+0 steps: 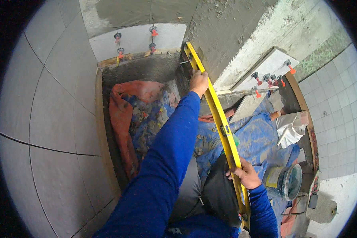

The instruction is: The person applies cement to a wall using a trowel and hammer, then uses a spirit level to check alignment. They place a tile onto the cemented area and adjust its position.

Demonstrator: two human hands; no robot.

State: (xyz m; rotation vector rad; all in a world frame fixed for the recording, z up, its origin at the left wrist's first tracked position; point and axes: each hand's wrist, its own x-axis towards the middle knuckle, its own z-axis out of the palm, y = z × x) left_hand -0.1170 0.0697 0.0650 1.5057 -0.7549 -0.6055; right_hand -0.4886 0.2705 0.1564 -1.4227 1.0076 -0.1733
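Note:
A long yellow spirit level (214,106) runs from the wall corner at top centre down toward my lap. My left hand (199,82) is wrapped round its upper part, and my right hand (246,175) grips it lower down. The level's top end is at the edge of the bare mortar column (214,35), beside white tiles (137,39) fitted with red-handled levelling clips (154,32). More clips sit on another white tile (250,77) at the right.
Gray tiled wall (51,115) at left; small-tiled wall (333,103) at right. Below lie a stained blue tarp (246,133), an orange cloth (123,115), a leaning tile (244,109), a white sack (289,127) and a bucket (283,182). Wooden edging (103,135) borders the left side.

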